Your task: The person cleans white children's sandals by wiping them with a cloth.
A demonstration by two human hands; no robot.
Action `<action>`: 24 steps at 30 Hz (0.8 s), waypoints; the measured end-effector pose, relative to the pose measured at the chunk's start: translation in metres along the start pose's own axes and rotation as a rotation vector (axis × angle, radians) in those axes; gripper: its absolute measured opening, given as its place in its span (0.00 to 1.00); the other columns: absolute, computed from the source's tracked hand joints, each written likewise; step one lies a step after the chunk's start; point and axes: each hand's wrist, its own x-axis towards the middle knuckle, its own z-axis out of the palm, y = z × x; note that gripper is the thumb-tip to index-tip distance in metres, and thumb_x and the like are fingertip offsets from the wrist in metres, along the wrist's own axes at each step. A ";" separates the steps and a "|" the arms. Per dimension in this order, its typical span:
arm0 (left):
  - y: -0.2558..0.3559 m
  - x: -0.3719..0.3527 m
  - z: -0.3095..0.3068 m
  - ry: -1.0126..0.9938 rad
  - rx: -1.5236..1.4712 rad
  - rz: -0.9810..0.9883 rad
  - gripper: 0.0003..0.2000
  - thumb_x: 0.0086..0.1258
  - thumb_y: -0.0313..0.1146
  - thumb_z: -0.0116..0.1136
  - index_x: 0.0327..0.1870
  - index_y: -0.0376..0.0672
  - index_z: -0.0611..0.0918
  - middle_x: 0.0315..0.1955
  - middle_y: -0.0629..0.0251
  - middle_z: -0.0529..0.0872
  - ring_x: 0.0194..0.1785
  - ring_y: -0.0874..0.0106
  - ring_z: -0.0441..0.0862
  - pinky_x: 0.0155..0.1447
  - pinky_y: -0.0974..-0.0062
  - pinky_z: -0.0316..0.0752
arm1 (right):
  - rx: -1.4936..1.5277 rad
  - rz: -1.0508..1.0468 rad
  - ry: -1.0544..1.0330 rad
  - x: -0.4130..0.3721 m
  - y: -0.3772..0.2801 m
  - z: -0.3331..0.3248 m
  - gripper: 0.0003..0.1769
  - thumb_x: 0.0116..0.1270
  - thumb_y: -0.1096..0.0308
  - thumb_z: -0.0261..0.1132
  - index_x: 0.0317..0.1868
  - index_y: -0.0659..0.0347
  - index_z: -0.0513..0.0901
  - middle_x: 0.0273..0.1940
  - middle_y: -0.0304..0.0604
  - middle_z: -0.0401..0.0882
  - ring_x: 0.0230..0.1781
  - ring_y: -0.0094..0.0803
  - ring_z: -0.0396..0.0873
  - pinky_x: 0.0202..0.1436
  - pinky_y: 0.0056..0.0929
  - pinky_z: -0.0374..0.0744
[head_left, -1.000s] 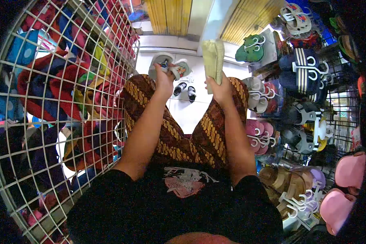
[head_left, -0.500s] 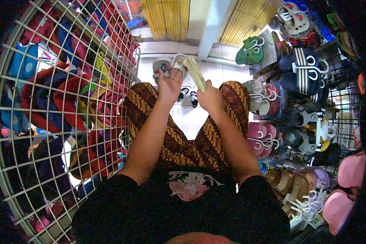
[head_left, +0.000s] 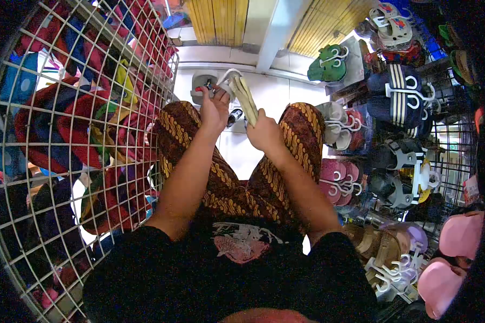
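Observation:
My left hand, palm turned up and fingers partly curled, holds a pair of pale grey sandals out in front of my knees. The right-hand sandal of the pair stands tilted, and its far side is hidden. My right hand is closed in a fist around the near end of a long, flattened, cream-coloured cloth. Its far end lies against the tilted sandal. Below, on the white floor, a small black-and-white shoe shows partly between the hands.
A wire grid rack with colourful goods rises close on my left. To the right hang green sandals, navy striped slides, maroon sandals and pink footwear. My patterned trousers frame the work.
The cloth has moved left and nearer to the right-hand sandal, touching it now. That sandal has tilted and my left fingers have curled more. The whole view has shifted slightly.

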 end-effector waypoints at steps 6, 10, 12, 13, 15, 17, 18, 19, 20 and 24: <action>0.010 -0.008 0.025 0.110 0.096 -0.001 0.23 0.76 0.54 0.46 0.57 0.42 0.70 0.56 0.50 0.78 0.61 0.56 0.74 0.70 0.60 0.63 | 0.814 0.034 -0.327 0.012 0.026 -0.017 0.22 0.68 0.61 0.62 0.55 0.69 0.73 0.37 0.51 0.81 0.34 0.40 0.84 0.37 0.37 0.85; 0.005 0.016 0.002 -0.004 0.076 0.035 0.22 0.76 0.47 0.51 0.60 0.39 0.70 0.55 0.54 0.78 0.58 0.63 0.76 0.68 0.61 0.67 | 1.151 0.011 -0.289 0.016 0.031 -0.023 0.21 0.69 0.64 0.61 0.55 0.70 0.74 0.38 0.50 0.82 0.35 0.38 0.84 0.38 0.37 0.86; 0.008 0.019 0.000 0.113 -0.034 -0.083 0.17 0.75 0.43 0.51 0.57 0.42 0.74 0.52 0.60 0.80 0.57 0.64 0.78 0.66 0.61 0.70 | 1.385 0.045 -0.208 0.025 0.035 -0.029 0.21 0.69 0.64 0.62 0.56 0.71 0.74 0.39 0.51 0.82 0.37 0.39 0.84 0.39 0.37 0.85; 0.010 0.016 0.001 0.137 -0.043 -0.111 0.16 0.75 0.43 0.51 0.56 0.43 0.75 0.52 0.61 0.80 0.58 0.63 0.78 0.66 0.61 0.71 | 1.318 -0.040 -0.118 0.033 0.041 -0.026 0.20 0.69 0.65 0.62 0.56 0.70 0.75 0.41 0.52 0.83 0.37 0.37 0.84 0.42 0.34 0.85; 0.021 0.007 0.009 0.111 -0.045 -0.226 0.16 0.73 0.46 0.53 0.54 0.47 0.78 0.54 0.62 0.80 0.58 0.62 0.78 0.62 0.60 0.75 | 0.968 -0.069 -0.071 0.038 0.042 -0.027 0.20 0.69 0.65 0.63 0.56 0.69 0.76 0.42 0.51 0.83 0.38 0.34 0.84 0.44 0.32 0.84; 0.020 0.010 0.003 0.095 -0.038 -0.299 0.18 0.70 0.48 0.54 0.54 0.47 0.78 0.54 0.61 0.81 0.58 0.61 0.79 0.61 0.59 0.75 | 0.680 -0.084 -0.068 0.036 0.036 -0.028 0.20 0.69 0.64 0.65 0.56 0.66 0.78 0.44 0.46 0.84 0.39 0.29 0.83 0.44 0.30 0.82; 0.019 0.009 0.005 0.086 -0.037 -0.340 0.19 0.69 0.49 0.55 0.54 0.47 0.78 0.54 0.61 0.81 0.58 0.60 0.79 0.61 0.58 0.76 | 0.657 -0.168 -0.119 0.037 0.034 -0.025 0.20 0.69 0.64 0.65 0.56 0.66 0.78 0.44 0.45 0.84 0.38 0.29 0.83 0.44 0.30 0.82; 0.015 0.009 0.009 0.077 -0.017 -0.292 0.20 0.68 0.49 0.54 0.54 0.46 0.79 0.52 0.60 0.82 0.57 0.60 0.79 0.60 0.57 0.76 | 0.633 -0.253 -0.170 0.039 0.031 -0.021 0.19 0.69 0.65 0.65 0.56 0.66 0.78 0.43 0.44 0.84 0.38 0.29 0.83 0.43 0.30 0.82; 0.014 0.009 0.011 0.026 -0.038 -0.287 0.20 0.68 0.49 0.53 0.53 0.45 0.79 0.52 0.60 0.82 0.57 0.59 0.79 0.60 0.58 0.75 | 0.610 -0.335 -0.222 0.039 0.029 -0.016 0.19 0.68 0.65 0.65 0.56 0.66 0.78 0.43 0.43 0.84 0.38 0.29 0.83 0.43 0.30 0.82; 0.011 0.011 0.007 -0.033 -0.098 -0.317 0.19 0.68 0.47 0.49 0.52 0.45 0.80 0.50 0.60 0.83 0.55 0.58 0.80 0.61 0.60 0.75 | 0.673 -0.099 -0.285 0.048 0.028 -0.003 0.20 0.66 0.66 0.62 0.54 0.71 0.77 0.37 0.44 0.83 0.32 0.29 0.82 0.38 0.28 0.81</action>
